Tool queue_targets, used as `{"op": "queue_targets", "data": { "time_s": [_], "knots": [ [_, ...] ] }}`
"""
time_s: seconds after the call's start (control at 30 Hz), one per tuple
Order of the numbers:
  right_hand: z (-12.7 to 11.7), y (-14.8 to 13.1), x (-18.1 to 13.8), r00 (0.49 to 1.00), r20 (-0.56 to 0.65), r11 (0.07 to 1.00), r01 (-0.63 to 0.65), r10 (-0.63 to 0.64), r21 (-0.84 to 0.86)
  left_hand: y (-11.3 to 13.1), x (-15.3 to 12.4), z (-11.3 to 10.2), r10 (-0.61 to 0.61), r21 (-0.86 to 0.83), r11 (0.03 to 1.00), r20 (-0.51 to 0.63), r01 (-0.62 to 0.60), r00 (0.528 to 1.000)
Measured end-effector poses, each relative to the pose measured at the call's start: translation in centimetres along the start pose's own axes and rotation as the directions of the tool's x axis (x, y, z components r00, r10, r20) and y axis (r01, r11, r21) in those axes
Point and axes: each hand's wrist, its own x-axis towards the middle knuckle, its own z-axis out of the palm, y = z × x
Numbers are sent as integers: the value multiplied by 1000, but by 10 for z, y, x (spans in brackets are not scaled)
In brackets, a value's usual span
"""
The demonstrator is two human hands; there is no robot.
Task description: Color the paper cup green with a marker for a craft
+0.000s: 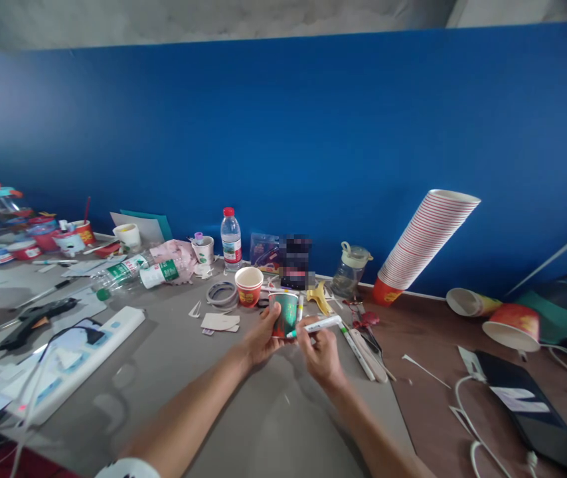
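My left hand (262, 337) is closed around a paper cup (285, 314) that is coloured green and red, held just above the grey table (174, 372). My right hand (319, 352) grips a white marker (319, 324) with a green tip, and the tip touches the cup's side. Just beyond the cup stands another red paper cup (248, 285), upright and open. More markers (360, 352) lie on the table to the right of my right hand.
A tilted stack of paper cups (425, 239) leans at the back right. A water bottle (231, 240), a glass jar (350, 269), a tape roll (222, 293), a power strip (79, 362) and a glue gun (34, 318) lie around. A dark tablet (527, 405) with cables sits right.
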Motion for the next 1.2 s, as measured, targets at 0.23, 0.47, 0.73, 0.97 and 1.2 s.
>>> {"op": "queue_targets", "data": {
  "time_s": [0.23,0.47,0.73,0.97,1.2],
  "knots": [
    [-1,-2,0,1000,0,1000,14,-14,-14,1,-1,2,2,11,1000,-12,-2,1000],
    [0,-3,1,1000,-1,1000,12,-12,-19,6,-1,5,-114,-27,993,21,114,993],
    [-1,-6,1,999,20,999,42,-42,-30,6,-1,4,-120,-59,991,12,121,993],
    [-2,-5,2,999,16,998,41,-41,-43,5,0,4,-107,-80,991,36,109,994],
    [-4,-4,3,999,18,998,51,-50,-32,5,0,5,-100,-88,991,39,103,994]
  ]
}}
